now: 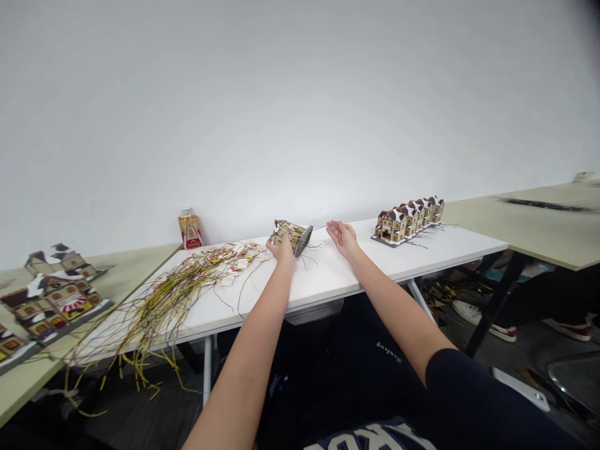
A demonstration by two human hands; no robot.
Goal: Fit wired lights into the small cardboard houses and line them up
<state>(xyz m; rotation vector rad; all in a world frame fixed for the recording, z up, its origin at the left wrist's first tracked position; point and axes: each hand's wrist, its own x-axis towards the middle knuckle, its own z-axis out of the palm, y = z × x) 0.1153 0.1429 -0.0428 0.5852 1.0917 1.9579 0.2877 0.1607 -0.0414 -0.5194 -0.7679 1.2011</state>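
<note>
My left hand (pixel 282 247) grips a small model house (pixel 290 232), which is tipped on its side with its dark grey base (pixel 304 241) facing right. Thin dark wires hang from the base. To the right, my right hand (pixel 342 236) is raised over the white table (pixel 323 265), fingers pinched together, with a thin wire running toward it from the base. On the table's left part lies a heap of small red-and-white pieces (pixel 234 259) with yellow and dark wires (pixel 162 306). A row of several model houses (pixel 410 220) stands at the right.
A carton-like container (pixel 190 230) stands by the wall. More model houses (pixel 60 297) sit on the left side table (pixel 110 284). Dark strips (pixel 546 204) lie on the right side table (pixel 520 222). A person's shoes (pixel 501 328) show beneath it.
</note>
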